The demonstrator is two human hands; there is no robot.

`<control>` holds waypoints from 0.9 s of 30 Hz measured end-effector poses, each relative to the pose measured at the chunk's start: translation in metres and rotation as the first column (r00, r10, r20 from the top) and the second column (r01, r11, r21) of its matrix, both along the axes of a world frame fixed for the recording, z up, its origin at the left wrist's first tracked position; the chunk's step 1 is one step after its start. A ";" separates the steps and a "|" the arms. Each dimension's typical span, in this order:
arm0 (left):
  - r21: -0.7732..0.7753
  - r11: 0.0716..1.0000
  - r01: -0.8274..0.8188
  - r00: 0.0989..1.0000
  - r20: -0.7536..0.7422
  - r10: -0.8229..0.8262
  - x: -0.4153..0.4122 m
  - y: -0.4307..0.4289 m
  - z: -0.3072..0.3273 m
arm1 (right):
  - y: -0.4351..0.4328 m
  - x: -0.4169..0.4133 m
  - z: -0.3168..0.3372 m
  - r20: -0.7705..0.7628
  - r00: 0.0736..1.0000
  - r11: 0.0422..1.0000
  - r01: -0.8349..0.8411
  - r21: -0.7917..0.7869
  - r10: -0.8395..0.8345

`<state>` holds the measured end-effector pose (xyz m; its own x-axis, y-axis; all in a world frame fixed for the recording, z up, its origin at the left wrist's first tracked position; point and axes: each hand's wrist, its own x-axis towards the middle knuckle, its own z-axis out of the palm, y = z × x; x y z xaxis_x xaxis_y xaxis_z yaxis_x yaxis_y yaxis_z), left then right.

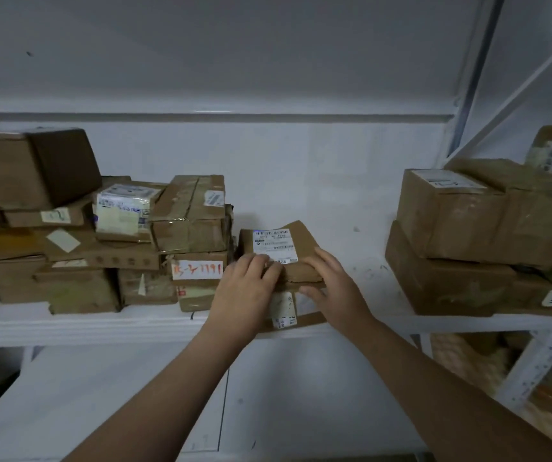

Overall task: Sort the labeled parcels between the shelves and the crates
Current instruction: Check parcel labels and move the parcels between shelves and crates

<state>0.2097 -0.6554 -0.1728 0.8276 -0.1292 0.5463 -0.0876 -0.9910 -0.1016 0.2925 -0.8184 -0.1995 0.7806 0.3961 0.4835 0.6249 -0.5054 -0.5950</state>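
Head view: we look down at a white shelf (101,325) carrying brown cardboard parcels, with both our bare arms reaching in from below
Top parcel: a small flat brown parcel (304,240) sits in the middle of the shelf, resting on another parcel, tilted a little with its far end higher
Label: a white printed label (273,243) covers the left part of its top face; the print is too small for us to read
Lower parcel: the lower parcel (309,319) lies flat at the shelf's front edge, with a white strip on its front side
Left hand: our left hand (246,281) lies on the near left corner of the top parcel, fingers lightly bent over the label; the thumb is hidden, so we cannot tell whether it grips or only rests
Right hand: our right hand (334,285) grips the near right corner of the top parcel, fingers spread on top and thumb against the front edge
Left stack: a left stack (67,235) of many parcels stands just beside the top parcel; one low box has a white tag (197,270) with orange handwriting
Right stack: a right stack (468,228) of larger boxes stands well apart, near the upright post (541,355)
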 end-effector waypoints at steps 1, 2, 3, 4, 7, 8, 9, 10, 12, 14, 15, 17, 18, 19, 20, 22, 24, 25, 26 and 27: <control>0.042 0.999 0.006 0.999 -0.035 -0.004 0.001 0.001 -0.002 | 0.003 0.001 -0.002 -0.017 1.000 1.000 0.004 -0.011 -0.004; 0.065 0.998 0.014 0.997 -0.071 -0.009 0.004 0.003 -0.005 | 0.006 0.003 -0.003 -0.025 1.000 1.000 0.014 -0.013 -0.014; 0.070 0.997 0.014 0.995 -0.097 -0.007 0.005 0.005 -0.007 | 0.008 0.004 -0.003 -0.027 0.999 1.000 0.023 -0.013 -0.023; 0.066 0.998 0.010 0.994 -0.106 -0.003 0.007 0.007 -0.009 | 0.010 0.005 -0.003 -0.027 0.999 0.999 0.028 -0.015 -0.029; 0.067 0.998 0.009 0.994 -0.107 -0.002 0.010 0.010 -0.011 | 0.011 0.008 -0.003 0.019 0.998 0.994 0.069 -0.089 -0.068; 0.065 0.998 0.015 0.994 -0.105 -0.008 0.011 0.010 -0.011 | 0.009 0.008 -0.003 0.043 0.995 0.987 0.092 -0.135 -0.087; 0.066 0.997 0.029 0.995 -0.100 -0.022 0.012 0.010 -0.011 | 0.008 0.008 -0.002 0.066 0.993 0.978 0.111 -0.176 -0.101; 0.065 0.997 0.043 0.995 -0.092 -0.037 0.014 0.011 -0.011 | 0.005 0.007 -0.001 0.088 0.990 0.972 0.124 -0.202 -0.108; 0.051 0.996 0.073 0.995 -0.070 -0.069 0.016 0.011 -0.010 | 0.000 0.004 0.001 0.142 0.982 0.968 0.154 -0.198 -0.127; 0.047 0.993 0.107 0.993 -0.054 -0.105 0.021 0.008 -0.007 | -0.009 -0.001 0.006 0.196 0.965 0.966 0.205 -0.154 -0.174; 0.035 0.992 0.124 0.991 -0.049 -0.122 0.023 0.007 -0.004 | -0.014 -0.003 0.010 0.218 0.956 0.964 0.228 -0.136 -0.196; 0.007 0.987 0.158 0.986 -0.048 -0.158 0.030 -0.001 0.002 | -0.030 -0.006 0.018 0.257 0.935 0.954 0.278 -0.114 -0.242; -0.001 0.985 0.170 0.984 -0.052 -0.170 0.034 -0.008 0.005 | -0.040 -0.007 0.022 0.268 0.925 0.946 0.308 -0.106 -0.271; -0.012 0.983 0.183 0.981 -0.056 -0.183 0.039 -0.016 0.008 | -0.050 -0.008 0.025 0.276 0.913 0.937 0.336 -0.097 -0.299; -0.026 0.980 0.196 0.979 -0.059 -0.197 0.044 -0.025 0.009 | -0.061 -0.010 0.029 0.284 0.903 0.929 0.359 -0.086 -0.322; -0.047 0.972 0.231 0.971 -0.052 -0.234 0.052 -0.046 0.012 | -0.082 -0.012 0.035 0.298 0.887 0.920 0.387 -0.058 -0.354; -0.054 0.959 0.277 0.960 -0.037 -0.279 0.058 -0.070 0.015 | -0.102 -0.015 0.041 0.323 0.863 0.907 0.420 -0.031 -0.388; -0.063 0.951 0.302 0.952 -0.026 -0.304 0.061 -0.081 0.017 | -0.113 -0.016 0.045 0.339 0.848 0.899 0.438 -0.015 -0.407; -0.080 0.941 0.328 0.944 -0.012 -0.330 0.064 -0.094 0.020 | -0.124 -0.018 0.048 0.357 0.830 0.889 0.458 0.002 -0.428; -0.104 0.929 0.356 0.934 0.006 -0.357 0.068 -0.107 0.024 | -0.135 -0.019 0.052 0.376 0.810 0.877 0.480 0.018 -0.451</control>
